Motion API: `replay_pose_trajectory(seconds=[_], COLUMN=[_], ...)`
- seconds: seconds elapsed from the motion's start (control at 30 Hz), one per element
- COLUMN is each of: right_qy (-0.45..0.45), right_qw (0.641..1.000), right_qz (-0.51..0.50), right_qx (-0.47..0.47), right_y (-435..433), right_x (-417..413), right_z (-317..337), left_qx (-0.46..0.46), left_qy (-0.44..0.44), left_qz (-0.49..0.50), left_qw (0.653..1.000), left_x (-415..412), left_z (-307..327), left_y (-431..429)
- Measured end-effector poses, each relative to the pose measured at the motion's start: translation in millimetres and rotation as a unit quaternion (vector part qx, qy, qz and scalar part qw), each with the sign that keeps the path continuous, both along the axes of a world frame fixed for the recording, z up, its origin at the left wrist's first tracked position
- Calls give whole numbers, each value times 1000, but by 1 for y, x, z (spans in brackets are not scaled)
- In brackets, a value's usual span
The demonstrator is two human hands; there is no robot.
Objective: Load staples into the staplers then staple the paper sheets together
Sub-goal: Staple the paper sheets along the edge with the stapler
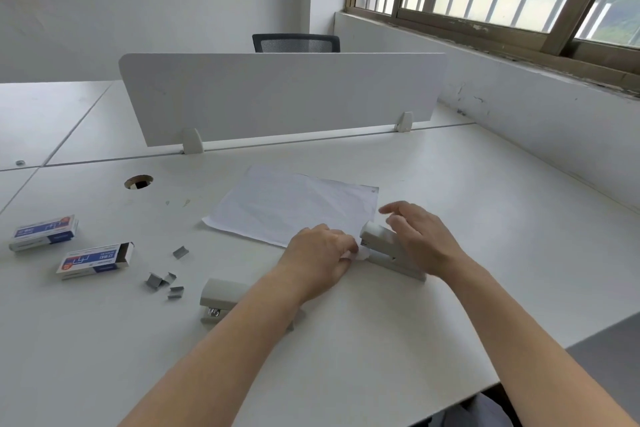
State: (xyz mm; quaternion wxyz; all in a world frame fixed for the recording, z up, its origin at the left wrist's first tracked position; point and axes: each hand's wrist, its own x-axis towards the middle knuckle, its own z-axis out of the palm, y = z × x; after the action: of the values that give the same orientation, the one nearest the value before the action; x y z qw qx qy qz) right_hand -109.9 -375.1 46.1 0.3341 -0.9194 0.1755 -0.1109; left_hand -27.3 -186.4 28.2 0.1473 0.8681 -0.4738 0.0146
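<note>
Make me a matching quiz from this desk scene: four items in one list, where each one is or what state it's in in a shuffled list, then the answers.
Things:
1. paper sheets
2. open staple box
3. loose staple strips
4. far stapler

Places or states:
A. end flap open
B. scattered between that box and the near stapler
C. beside the right hand, front at the paper's corner
D. corner pinched by the left hand

Pairs: 1-D, 2-A, 3-B, 4-C
</note>
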Motion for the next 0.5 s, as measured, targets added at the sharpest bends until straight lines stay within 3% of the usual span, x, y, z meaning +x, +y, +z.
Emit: replay_pose_trajectory(seconds=[0.1, 0.23, 0.4, 0.5], right_qy=[-14, 32, 80, 146], right_qw=[1000, 999, 997, 989], right_qz=[-24, -22, -19, -6], right_qx=[1, -12, 11, -39], right_y=[1, 6, 15, 21], right_x=[21, 41, 53, 55], right_z=[11, 17, 12, 6], left_qx=[6, 31, 148, 197], left_qy=[35, 39, 6, 23], left_qz=[16, 46, 74, 90], left_qw=[999, 998, 986, 976], left_x=[0, 15, 44, 47], left_z=[6, 29, 27, 12], left_y=[4, 18, 30, 30])
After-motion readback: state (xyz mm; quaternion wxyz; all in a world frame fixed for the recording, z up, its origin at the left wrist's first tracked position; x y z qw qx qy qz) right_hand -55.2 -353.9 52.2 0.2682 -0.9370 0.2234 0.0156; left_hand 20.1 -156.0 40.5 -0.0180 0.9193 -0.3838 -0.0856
